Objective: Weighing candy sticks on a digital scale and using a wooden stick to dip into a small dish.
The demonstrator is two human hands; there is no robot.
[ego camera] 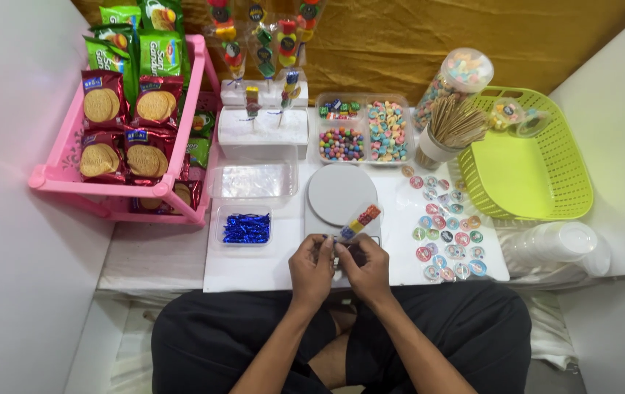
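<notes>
Both hands meeting low over the white mat [269, 271], just in front of the round scale [340, 194]. Left hand [311, 268] and right hand [365, 270] knuckle to knuckle, wrists bent inward, forearms rising from crossed legs. Fingers [325, 244] curled and pinching the lower end of a wrapped candy skewer [360, 221]; exact grip hidden behind the knuckles. Skewer angled up and away to the right, tip hanging over the scale's near edge.

Likely trouble, as a judgement only:
- Slipping of the skewer out of the pinch, given a small hold at one end and a long free length; would drop onto the scale or mat.
- Tearing or crumpling of the clear wrap if squeezed too hard at the twist.
- Candies sliding down the stick if tilted steeper.
- Knocking the blue-wrapper tub [246, 228] just left of the hands, or scattering the round stickers [447, 232] to the right, with any wide elbow swing.
- Sharp stick end close to the fingertips; risk of a prick.

Green basket [539, 190] and pink rack [119, 191] well apart, out of harm's way.
</notes>
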